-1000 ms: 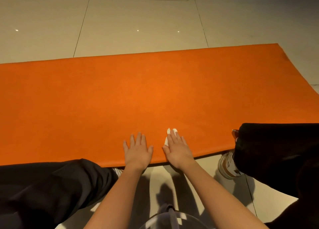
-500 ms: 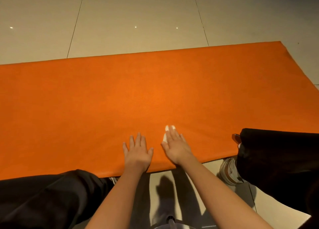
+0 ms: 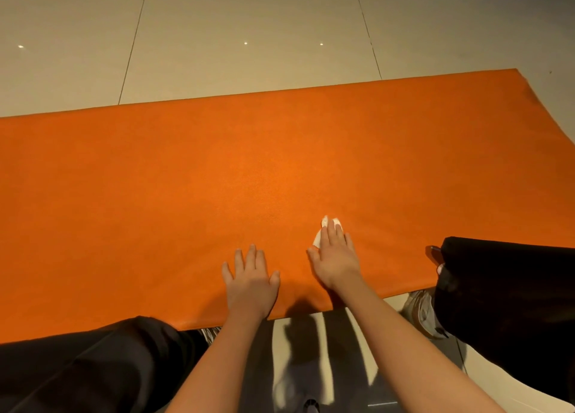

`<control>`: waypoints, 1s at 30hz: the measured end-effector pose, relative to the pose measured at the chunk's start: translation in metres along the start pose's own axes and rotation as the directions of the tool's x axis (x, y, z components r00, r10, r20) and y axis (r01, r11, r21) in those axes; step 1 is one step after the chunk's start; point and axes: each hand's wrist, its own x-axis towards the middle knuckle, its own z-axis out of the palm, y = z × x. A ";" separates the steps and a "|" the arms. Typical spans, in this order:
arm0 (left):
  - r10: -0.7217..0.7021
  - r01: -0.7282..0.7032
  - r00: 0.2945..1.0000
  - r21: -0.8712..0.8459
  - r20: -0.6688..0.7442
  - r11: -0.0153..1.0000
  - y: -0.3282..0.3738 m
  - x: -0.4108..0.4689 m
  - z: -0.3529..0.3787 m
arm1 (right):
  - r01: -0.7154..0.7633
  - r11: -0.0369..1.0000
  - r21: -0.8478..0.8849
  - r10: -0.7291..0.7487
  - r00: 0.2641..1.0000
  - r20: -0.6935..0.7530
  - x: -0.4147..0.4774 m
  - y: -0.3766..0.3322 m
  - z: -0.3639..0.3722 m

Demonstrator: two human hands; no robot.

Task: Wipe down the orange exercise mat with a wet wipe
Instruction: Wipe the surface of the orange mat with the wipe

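We're prob. early in the wipe-down, judging by where the wipe sits: at the near edge of the mat (image 3: 217,170), w/ the whole far stretch ahead of it to cover. No wet streaks show on the mat, so we can't tell which parts are done. Going L to R: our left knee in dark trousers (image 3: 93,366) overlaps the near edge, left of both hands. The left hand (image 3: 250,280) lies flat, fingers spread, holding nothing, just bracing the mat, close beside the other. The right hand (image 3: 334,254) is flat too, fingers together, pressing the white wipe (image 3: 319,240) onto the mat; the wipe peeks out past the fingertips and thumb side. Right of that grip, the other knee (image 3: 513,288) in black, w/ a shoe (image 3: 420,310) below it on the floor. Mat is flat, matte, no folds seen, its right end in view, left end out of frame. It lies on a glossy pale tile floor (image 3: 249,33) w/ ceiling-light glints beyond.
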 end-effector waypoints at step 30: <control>0.000 -0.002 1.000 -0.075 -0.017 0.997 0.007 0.066 0.002 | 0.234 0.964 0.127 -0.218 0.967 -0.130 0.047 -0.044 0.012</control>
